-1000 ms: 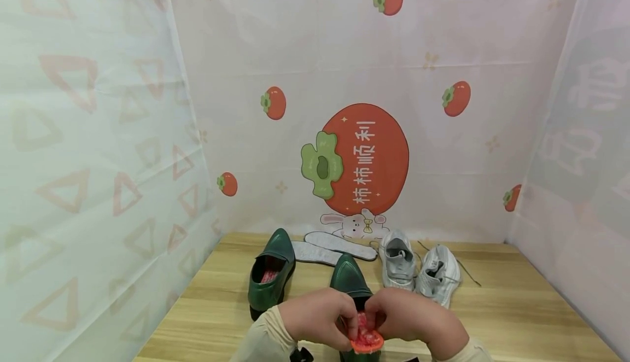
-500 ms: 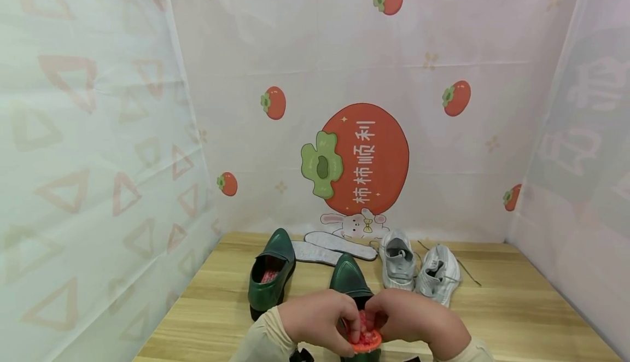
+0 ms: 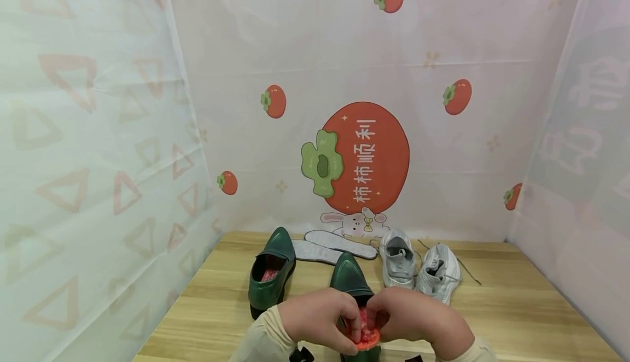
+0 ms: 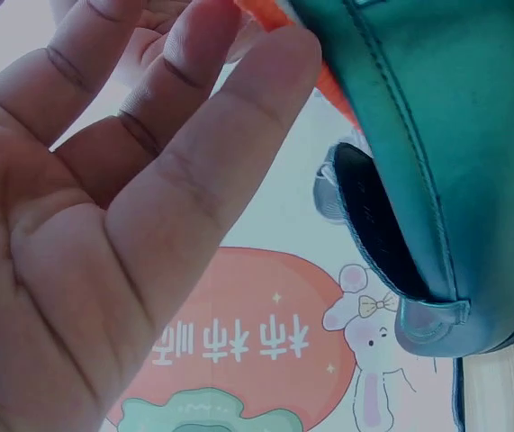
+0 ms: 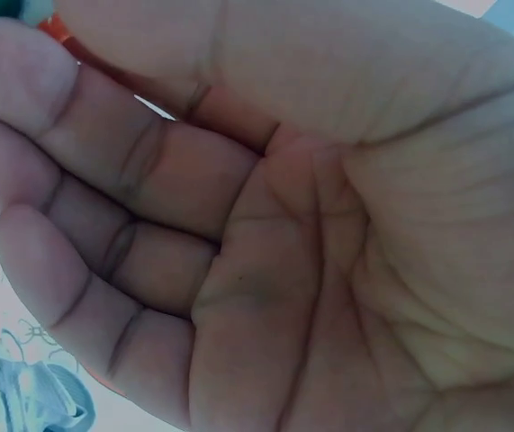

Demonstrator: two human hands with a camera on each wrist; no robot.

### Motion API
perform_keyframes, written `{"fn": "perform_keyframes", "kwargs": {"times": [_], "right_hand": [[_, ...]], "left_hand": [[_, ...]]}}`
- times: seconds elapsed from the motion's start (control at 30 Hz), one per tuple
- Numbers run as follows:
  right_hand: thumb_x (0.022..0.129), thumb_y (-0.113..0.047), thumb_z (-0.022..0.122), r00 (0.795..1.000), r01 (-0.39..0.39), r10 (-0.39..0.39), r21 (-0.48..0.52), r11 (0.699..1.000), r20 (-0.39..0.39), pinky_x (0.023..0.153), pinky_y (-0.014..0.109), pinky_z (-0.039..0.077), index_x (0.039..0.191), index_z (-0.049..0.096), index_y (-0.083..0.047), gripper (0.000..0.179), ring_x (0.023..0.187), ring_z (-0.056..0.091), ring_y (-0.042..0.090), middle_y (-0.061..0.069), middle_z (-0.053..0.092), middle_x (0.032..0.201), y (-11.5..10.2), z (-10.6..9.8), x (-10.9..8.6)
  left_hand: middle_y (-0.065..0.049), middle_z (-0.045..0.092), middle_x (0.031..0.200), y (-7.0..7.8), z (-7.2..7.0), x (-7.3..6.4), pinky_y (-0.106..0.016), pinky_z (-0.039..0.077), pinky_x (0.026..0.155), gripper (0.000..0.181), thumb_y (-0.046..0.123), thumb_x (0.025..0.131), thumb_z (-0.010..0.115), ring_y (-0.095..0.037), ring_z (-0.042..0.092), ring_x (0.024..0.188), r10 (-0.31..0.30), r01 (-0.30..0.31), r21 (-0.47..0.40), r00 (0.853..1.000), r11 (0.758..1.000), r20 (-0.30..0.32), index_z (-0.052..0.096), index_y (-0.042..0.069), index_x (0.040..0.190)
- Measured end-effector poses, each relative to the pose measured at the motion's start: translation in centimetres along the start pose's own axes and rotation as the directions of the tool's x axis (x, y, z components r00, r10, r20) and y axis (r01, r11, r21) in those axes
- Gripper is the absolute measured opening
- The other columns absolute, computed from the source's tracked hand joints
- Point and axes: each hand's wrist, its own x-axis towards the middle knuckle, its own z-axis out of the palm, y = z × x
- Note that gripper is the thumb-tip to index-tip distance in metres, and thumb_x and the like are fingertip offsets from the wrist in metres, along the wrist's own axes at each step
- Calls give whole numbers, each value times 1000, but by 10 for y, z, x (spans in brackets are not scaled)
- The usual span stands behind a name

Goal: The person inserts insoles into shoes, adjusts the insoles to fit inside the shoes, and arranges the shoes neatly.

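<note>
**Red insole (image 3: 367,339) pinched by both hands, at the mouth of the near green shoe (image 3: 348,274)**

Insole: between the two hands, orange-edged near end up in the fingers, red face showing; the rest runs toward the shoe opening. Can't tell how far in it goes, fingers hide it.

Left hand (image 3: 322,318): thumb and fingers clamped on the insole's left edge, thumb tip right by the shoe wall in the left wrist view. Right hand (image 3: 403,314): thumb and index pinch the right edge, other fingers curled loosely. Hands close together over the shoe; its toe points away from them.

Far green shoe (image 3: 263,293): left of and beyond left hand, red lining piece (image 3: 269,275) inside. Grey insoles (image 3: 341,243): beyond the hands, overlapping. Grey sneakers (image 3: 397,263): just beyond right hand, side by side, laces loose. All on the wooden table (image 3: 512,302).
</note>
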Motion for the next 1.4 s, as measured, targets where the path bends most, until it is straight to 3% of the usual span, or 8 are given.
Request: {"fn": "perform_keyframes", "kwargs": {"times": [0.07,0.27,0.5,0.67,0.97,1.4], "right_hand": [[83,-2,82,1000,-10,10,-8,1000,-5,62,20,49,82,72,-19,20,66,53,-4,-17,63,75,0,1,1],[81,2,80,1000,-28,28,19,999,6,62,21,48,83,73,-18,21,66,53,-3,-15,63,75,0,2,2],[79,3,81,999,-30,28,69,997,24,62,21,49,85,73,-16,22,67,54,-1,-13,63,76,-2,0,-4],[79,4,78,999,-51,50,44,998,17,61,21,46,84,74,-16,21,66,52,-1,-14,62,74,-4,1,-3],[86,-13,84,995,-94,93,59,994,22,63,24,48,86,76,-17,9,67,56,3,-11,66,76,-8,1,-4],[87,-18,85,987,-159,159,4,987,-9,64,26,48,86,75,-22,11,70,57,7,-10,67,77,-10,5,1]], "left_hand": [[17,63,97,-1,1,0,-14,58,79,5,15,92,81,8,60,88,-3,3,30,1000,1000,-4,77,15,91],[16,63,95,-3,0,0,-15,58,79,5,13,92,81,2,62,86,-24,24,-11,1000,1000,-9,77,15,90],[17,64,95,2,0,2,-13,57,77,4,17,94,81,5,62,85,-4,6,115,1000,993,-14,79,17,91],[17,63,92,1,2,3,-12,56,75,5,15,94,80,9,59,81,-19,22,129,999,991,-26,79,16,89],[18,64,91,3,4,5,-11,55,73,4,17,94,81,11,60,80,8,1,195,999,981,-42,80,18,90],[20,62,78,3,8,10,-11,52,67,10,12,91,83,9,55,69,-54,76,219,993,973,-105,79,20,86]]}}
